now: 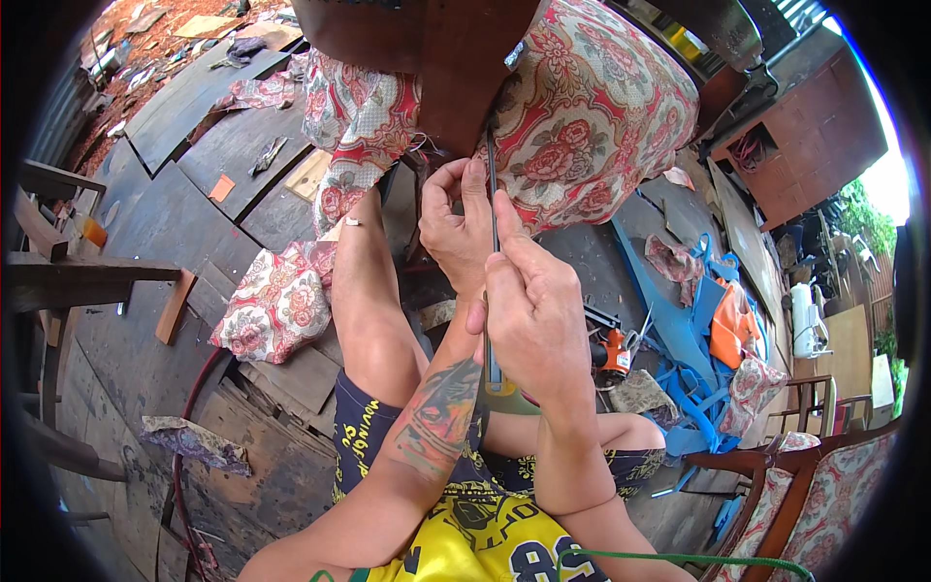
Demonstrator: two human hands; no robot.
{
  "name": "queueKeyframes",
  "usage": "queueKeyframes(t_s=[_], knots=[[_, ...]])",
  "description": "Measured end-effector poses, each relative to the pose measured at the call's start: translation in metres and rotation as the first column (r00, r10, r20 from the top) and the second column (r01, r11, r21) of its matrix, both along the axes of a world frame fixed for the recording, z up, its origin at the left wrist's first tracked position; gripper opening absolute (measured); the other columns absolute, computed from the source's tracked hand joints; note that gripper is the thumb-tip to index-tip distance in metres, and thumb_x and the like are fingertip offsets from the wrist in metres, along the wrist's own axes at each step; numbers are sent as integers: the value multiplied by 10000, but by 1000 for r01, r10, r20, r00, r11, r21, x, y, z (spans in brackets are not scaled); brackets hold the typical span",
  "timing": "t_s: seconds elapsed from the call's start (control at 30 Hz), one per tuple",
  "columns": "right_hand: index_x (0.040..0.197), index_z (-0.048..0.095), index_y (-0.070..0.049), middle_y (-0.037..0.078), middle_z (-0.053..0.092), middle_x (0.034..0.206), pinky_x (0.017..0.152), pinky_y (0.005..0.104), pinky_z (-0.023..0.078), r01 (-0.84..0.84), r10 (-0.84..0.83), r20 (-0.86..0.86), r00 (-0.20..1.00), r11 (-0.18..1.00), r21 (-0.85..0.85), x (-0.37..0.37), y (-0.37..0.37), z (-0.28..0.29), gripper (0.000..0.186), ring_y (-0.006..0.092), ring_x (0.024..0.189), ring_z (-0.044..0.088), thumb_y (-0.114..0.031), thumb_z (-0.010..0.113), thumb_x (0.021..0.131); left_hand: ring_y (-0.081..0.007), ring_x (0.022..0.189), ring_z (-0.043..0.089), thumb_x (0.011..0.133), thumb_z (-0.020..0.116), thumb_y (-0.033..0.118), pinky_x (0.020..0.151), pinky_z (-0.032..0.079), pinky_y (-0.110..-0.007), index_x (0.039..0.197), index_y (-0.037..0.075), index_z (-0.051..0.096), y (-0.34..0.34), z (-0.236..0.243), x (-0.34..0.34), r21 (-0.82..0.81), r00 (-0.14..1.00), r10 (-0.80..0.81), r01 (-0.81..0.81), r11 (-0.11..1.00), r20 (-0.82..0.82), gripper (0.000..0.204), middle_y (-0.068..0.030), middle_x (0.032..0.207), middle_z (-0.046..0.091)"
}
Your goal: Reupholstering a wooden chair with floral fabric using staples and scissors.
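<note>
Floor (179, 233) on my feed: dark scuffed boards, kinda patchy, gaps between. Reddish dirt (160, 60) strewn with scraps past its top-left edge, corrugated metal sheet (63, 107) beside that. Dark wooden furniture (82, 272) pokes in at left. Over right I've got big reddish-brown wooden panel (824, 136), pale board (847, 354), green foliage (868, 218). Floral-upholstered chair (834, 509) sits lower right. Daylight at right edge looks pretty blown out from my end.

Right fingers (513, 229) hold slim tool (493, 175) beside upholstery (592, 107)
</note>
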State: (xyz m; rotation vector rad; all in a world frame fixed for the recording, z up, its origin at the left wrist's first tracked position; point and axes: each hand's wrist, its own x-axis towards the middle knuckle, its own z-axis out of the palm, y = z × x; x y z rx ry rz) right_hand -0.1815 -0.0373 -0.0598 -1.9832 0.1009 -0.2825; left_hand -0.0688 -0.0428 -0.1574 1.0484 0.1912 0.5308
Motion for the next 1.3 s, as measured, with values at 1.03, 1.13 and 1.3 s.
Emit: queueKeyframes(t_s=[1.03, 1.13, 1.3], knots=[[1515, 401, 100, 394, 668, 1022, 807, 599, 535, 86, -112, -82, 990, 957, -276, 16, 32, 20, 632, 552, 889, 675, -35, 487, 904, -257, 832, 675, 968, 756, 289, 794, 505, -399, 1001, 39, 731, 12, 8, -10, 84, 999, 7, -4, 996, -37, 253, -104, 911, 750], [1434, 515, 130, 204, 664, 667, 604, 346, 554, 93, -95, 16, 995, 917, -388, 1, 27, 20, 526, 208, 565, 692, -60, 435, 950, -265, 840, 676, 966, 758, 293, 802, 504, -405, 1000, 43, 732, 11, 11, 0, 87, 999, 21, -16, 996, -49, 254, -104, 914, 750], [1403, 546, 138, 187, 636, 616, 586, 333, 535, 66, -90, -35, 995, 898, -435, -1, 21, 28, 504, 166, 557, 666, -53, 444, 948, -277, 853, 679, 961, 761, 299, 815, 500, -416, 1000, 50, 734, 8, 8, -9, 97, 998, 12, -5, 995, -69, 254, -104, 919, 751]])
